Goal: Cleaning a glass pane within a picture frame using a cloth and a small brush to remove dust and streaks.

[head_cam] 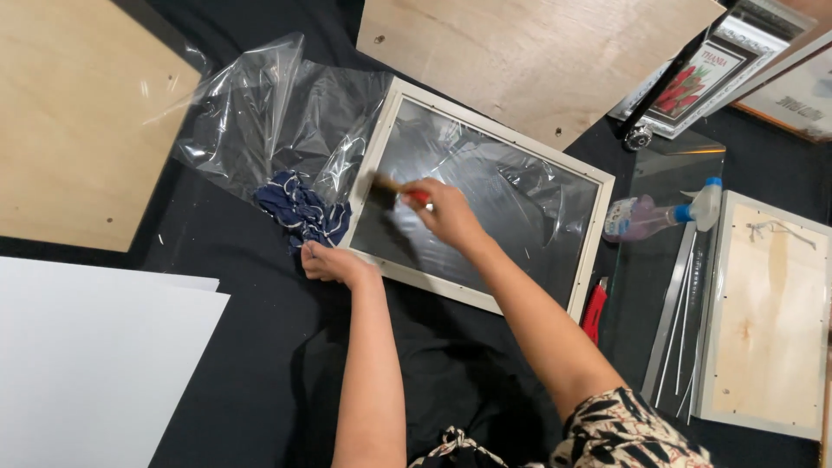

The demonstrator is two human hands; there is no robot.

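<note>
A white picture frame [598, 225] with a dark glass pane lies tilted on black cloth. Over the pane's left part, my right hand [449, 212] grips a small brush [387, 185] with a red handle; its bristles, blurred, touch the glass near the frame's left side. My left hand [334, 263] rests fingers closed against the frame's lower left corner, next to a crumpled dark blue rag [301, 211]. Clear plastic wrap [260, 121] lies spread behind the rag.
Plywood boards lie at far left [78, 121] and at the top [529, 52]. White sheets [87, 364] sit bottom left. At right are a spray bottle [659, 217], a glass pane [685, 165], a red-handled tool [594, 310], thin rods [680, 321] and a face-down frame [767, 312].
</note>
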